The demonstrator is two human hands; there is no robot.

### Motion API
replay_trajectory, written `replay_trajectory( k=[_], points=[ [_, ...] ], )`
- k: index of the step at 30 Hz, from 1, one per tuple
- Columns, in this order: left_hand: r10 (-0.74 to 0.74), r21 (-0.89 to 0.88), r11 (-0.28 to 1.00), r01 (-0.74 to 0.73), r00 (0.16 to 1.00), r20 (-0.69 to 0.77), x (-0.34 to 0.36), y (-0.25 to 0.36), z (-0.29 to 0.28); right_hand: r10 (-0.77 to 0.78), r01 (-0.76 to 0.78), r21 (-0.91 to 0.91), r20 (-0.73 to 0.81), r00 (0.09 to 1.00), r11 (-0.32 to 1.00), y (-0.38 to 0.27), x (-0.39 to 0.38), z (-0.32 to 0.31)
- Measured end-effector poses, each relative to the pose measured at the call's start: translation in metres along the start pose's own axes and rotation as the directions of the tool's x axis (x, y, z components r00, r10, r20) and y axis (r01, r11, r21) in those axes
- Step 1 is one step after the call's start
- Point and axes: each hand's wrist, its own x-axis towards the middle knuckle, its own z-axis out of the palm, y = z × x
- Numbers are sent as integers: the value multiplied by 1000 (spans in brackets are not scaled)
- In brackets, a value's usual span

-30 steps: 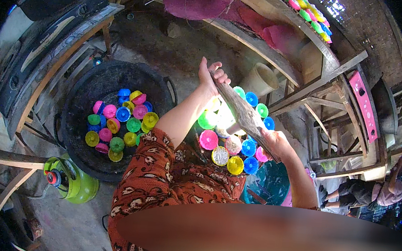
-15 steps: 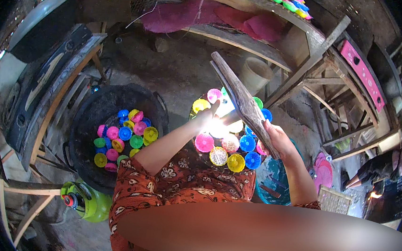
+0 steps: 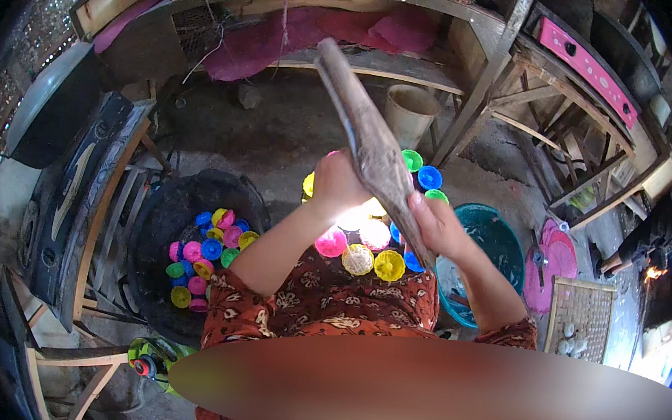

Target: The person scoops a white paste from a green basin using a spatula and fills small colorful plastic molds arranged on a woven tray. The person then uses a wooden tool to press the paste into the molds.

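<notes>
A long, weathered piece of wood [image 3: 364, 129] slants in front of me, its upper end pointing away to the left. My right hand [image 3: 436, 224] is closed round its lower part, thumb on top. My left hand [image 3: 339, 185] is closed against the wood's left side near the middle, its fingertips hidden behind the wood. Below both hands lie several fluted plastic cups in yellow, pink, blue and green, among them a yellow cup [image 3: 389, 266] and a pink cup [image 3: 331, 242]. Bright glare washes out those beside my left hand.
At left stands a black tub [image 3: 149, 231] holding more colourful cups, with a green gas cylinder [image 3: 158, 362] below it. A teal basin [image 3: 508, 235] sits at right, a pale bucket [image 3: 410, 117] beyond. Stoves [image 3: 78, 182] on wooden stands flank the space. A flame [image 3: 654, 273] burns far right.
My left hand has gone from stretched fingers over the cups to a closed grip at the wood. The wood has shifted left and nearer, and the whole view has turned slightly.
</notes>
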Motion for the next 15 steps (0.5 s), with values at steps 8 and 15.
replay_trajectory(
  k=[8,15],
  points=[
    [416,347,720,-602,773,479,19,82,30,-821,309,-857,-204,533,413,-69,-4,-53],
    [176,242,774,-585,566,806,-16,125,8,-717,600,-494,-73,693,629,-62,-78,-61]
  ],
)
